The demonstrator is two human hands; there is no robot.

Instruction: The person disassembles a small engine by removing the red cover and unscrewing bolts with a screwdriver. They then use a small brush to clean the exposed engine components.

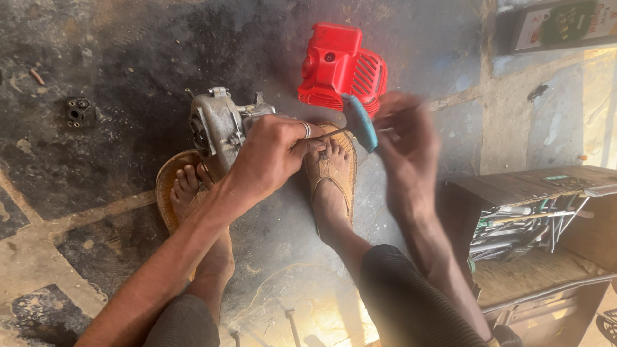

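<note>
Dark, oil-stained concrete floor (96, 51) with pale cracked patches fills the view from above. Near its middle sits a grey metal engine block (215, 125), resting on the floor just ahead of the person's two sandalled feet. The left hand (270, 157) lies over the block's right side, fingers curled and pressed together around a thin metal shaft (334, 133) that runs toward the other hand; a ring shows on one finger. The right hand (402, 138), blurred, closes on a tool with a blue handle (360, 122), the handle sticking up and to the left out of the fist. Just beyond both hands, touching neither, lies a red plastic engine cover (340, 67) with slotted vents. Below the hands the left foot (193, 193) and right foot (331, 180) rest in tan sandals, the block between and in front of them. Well off to the left lies a small dark metal part (80, 112). At the right edge stands a wooden box (533, 193) holding a pile of long metal tools (520, 225).
</note>
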